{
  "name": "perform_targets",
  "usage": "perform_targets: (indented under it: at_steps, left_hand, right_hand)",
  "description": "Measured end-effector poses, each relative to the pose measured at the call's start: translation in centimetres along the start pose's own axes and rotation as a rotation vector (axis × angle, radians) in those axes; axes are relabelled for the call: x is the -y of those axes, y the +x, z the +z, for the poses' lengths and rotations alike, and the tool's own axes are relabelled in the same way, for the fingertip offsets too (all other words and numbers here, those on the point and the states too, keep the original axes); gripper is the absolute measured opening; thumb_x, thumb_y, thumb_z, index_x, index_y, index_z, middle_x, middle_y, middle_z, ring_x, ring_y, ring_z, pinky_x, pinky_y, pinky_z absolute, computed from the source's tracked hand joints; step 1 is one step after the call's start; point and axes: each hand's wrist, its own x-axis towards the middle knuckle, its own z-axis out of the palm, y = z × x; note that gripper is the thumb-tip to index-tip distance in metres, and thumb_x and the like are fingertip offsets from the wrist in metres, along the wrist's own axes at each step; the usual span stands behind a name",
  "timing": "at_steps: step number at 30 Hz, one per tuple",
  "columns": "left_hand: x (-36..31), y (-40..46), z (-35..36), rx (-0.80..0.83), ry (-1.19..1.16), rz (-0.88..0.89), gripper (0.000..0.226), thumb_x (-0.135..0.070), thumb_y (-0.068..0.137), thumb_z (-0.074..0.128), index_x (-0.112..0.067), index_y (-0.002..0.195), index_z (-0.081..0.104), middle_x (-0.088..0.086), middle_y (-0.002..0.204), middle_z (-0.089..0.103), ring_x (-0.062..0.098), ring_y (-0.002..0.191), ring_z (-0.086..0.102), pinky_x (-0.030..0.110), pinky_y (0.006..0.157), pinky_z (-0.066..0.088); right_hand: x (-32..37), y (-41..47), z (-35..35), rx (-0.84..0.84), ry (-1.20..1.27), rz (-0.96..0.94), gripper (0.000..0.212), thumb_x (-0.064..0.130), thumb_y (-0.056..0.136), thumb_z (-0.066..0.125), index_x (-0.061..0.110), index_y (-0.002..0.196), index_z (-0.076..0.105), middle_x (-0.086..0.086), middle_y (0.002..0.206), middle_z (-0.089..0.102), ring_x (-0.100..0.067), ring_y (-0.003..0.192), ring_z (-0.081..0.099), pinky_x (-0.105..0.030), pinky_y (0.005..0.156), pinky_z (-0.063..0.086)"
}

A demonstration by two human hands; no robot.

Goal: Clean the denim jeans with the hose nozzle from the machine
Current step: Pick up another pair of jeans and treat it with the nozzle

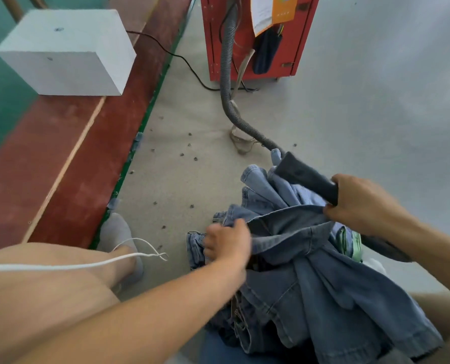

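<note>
A heap of blue denim jeans (310,271) lies across my lap and the floor at lower right. My left hand (228,241) grips a bunched fold at the heap's left edge. My right hand (360,203) holds the dark grey hose nozzle (306,177) and also pinches the denim's upper edge. The nozzle points up-left over the jeans. A grey ribbed hose (228,82) runs from the nozzle across the floor up to the red machine (258,38) at the top.
A white block (66,51) sits on a red wooden ledge (69,164) along the left. A black cable (187,64) crosses the grey floor to the machine. Small dark scraps dot the floor. My bare leg, a grey shoe (119,237) and a white cord are at lower left.
</note>
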Motion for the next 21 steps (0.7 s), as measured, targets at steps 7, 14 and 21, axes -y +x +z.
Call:
perform_targets:
  at_steps: [7, 14, 21]
  left_hand:
    - [-0.5, 1.1, -1.5, 0.880, -0.329, -0.212, 0.048, 0.024, 0.090, 0.033, -0.004, 0.111, 0.067, 0.010, 0.090, 0.071, 0.018, 0.075, 0.066, 0.031, 0.083, 0.062]
    - [-0.7, 0.5, 0.9, 0.670, -0.002, 0.356, 0.005, -0.027, 0.098, 0.070, -0.032, 0.102, 0.071, -0.011, 0.104, 0.076, 0.003, 0.099, 0.069, 0.015, 0.076, 0.052]
    - [-2.9, -1.4, 3.0, 0.628, -0.473, 0.261, 0.023, -0.017, 0.108, 0.050, -0.017, 0.107, 0.072, 0.010, 0.108, 0.078, 0.029, 0.108, 0.073, 0.042, 0.093, 0.061]
  right_hand:
    - [-4.1, 0.7, -1.0, -0.096, 0.090, 0.118, 0.023, 0.016, 0.080, 0.081, 0.019, 0.085, 0.059, -0.008, 0.069, 0.064, -0.028, 0.061, 0.061, -0.033, 0.053, 0.045]
    - [-6.0, 1.4, -0.6, -0.090, 0.114, 0.144, 0.020, 0.017, 0.081, 0.080, 0.018, 0.087, 0.061, -0.010, 0.068, 0.068, -0.030, 0.062, 0.065, -0.037, 0.057, 0.054]
    - [-7.1, 1.7, -0.6, -0.050, 0.138, 0.149, 0.022, 0.015, 0.082, 0.078, 0.021, 0.081, 0.057, -0.009, 0.068, 0.066, -0.029, 0.063, 0.065, -0.034, 0.054, 0.049]
